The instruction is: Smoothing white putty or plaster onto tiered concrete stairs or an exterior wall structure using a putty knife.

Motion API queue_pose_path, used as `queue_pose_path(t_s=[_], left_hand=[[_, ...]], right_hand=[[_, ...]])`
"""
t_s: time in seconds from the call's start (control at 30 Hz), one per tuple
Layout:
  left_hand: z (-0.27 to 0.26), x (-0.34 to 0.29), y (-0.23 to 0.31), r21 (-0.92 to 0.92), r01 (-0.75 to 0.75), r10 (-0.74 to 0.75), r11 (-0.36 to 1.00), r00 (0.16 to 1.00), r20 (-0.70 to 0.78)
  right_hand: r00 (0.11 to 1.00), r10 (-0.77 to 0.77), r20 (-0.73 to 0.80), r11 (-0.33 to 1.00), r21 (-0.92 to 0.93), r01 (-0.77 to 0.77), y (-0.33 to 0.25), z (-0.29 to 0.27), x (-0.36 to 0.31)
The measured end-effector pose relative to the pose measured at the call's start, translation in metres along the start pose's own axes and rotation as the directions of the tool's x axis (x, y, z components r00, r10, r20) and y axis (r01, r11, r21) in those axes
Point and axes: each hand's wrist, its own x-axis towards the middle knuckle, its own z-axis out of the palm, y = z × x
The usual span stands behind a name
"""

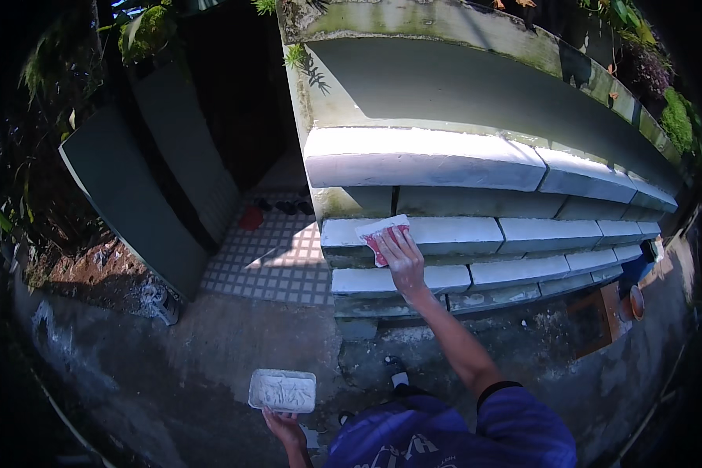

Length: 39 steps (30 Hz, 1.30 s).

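My right hand (402, 261) is stretched out to the wall's ledges, its fingers pressed over a flat red piece with a white edge (377, 234); whether it is cloth, paper or a pad I cannot tell. That piece lies against the left end of the middle white-coated ledge (452, 229). Low on the left, my left hand (283, 423) grips the near side of a shallow rectangular plastic tub (282, 391). White paste or paint is smeared over the tub's inside. The fingers under the tub are partly hidden.
Above is a brightly lit white ledge (421, 156); another white ledge (402, 279) runs below. A leaning door-like panel (125, 187) borders a checkered tile floor (288, 269) on the left. A wooden frame (593, 320) and a reddish-brown pot (637, 302) stand at right.
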Motion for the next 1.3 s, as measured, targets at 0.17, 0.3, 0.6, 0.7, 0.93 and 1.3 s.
queue_pose_path(t_s=[0.17, 0.3, 0.6, 0.7, 0.93, 1.3], left_hand=[[-0.008, -0.001, -0.005, -0.003, 0.035, -0.035, 0.999, 0.999, -0.031], [0.004, 0.003, -0.005, 0.011, 0.036, -0.036, 0.999, 0.999, 0.026], [0.018, 0.004, -0.014, 0.012, 0.065, -0.064, 0.998, 0.997, -0.039], [0.004, 0.004, -0.017, 0.007, 0.053, -0.053, 0.999, 0.999, 0.001], [0.012, 0.012, -0.02, 0.015, 0.045, -0.045, 0.999, 0.999, 0.029], [0.131, -0.012, 0.004, 0.104, 0.12, -0.131, 0.987, 0.986, 0.103]], right_hand=[[0.952, -0.042, -0.305, 0.996, -0.09, 0.015, -0.001, -0.077, 0.082], [0.942, -0.004, -0.337, 0.984, -0.171, -0.057, 0.031, -0.07, 0.1], [0.991, 0.011, -0.137, 0.999, -0.042, -0.017, 0.007, -0.038, 0.02], [0.957, 0.013, -0.29, 0.997, -0.073, -0.035, 0.007, -0.084, 0.074], [0.968, 0.068, -0.242, 0.975, -0.191, -0.116, 0.054, -0.054, 0.051], [0.779, 0.561, 0.281, 0.491, 0.644, -0.586, -0.055, -0.109, -0.015]])
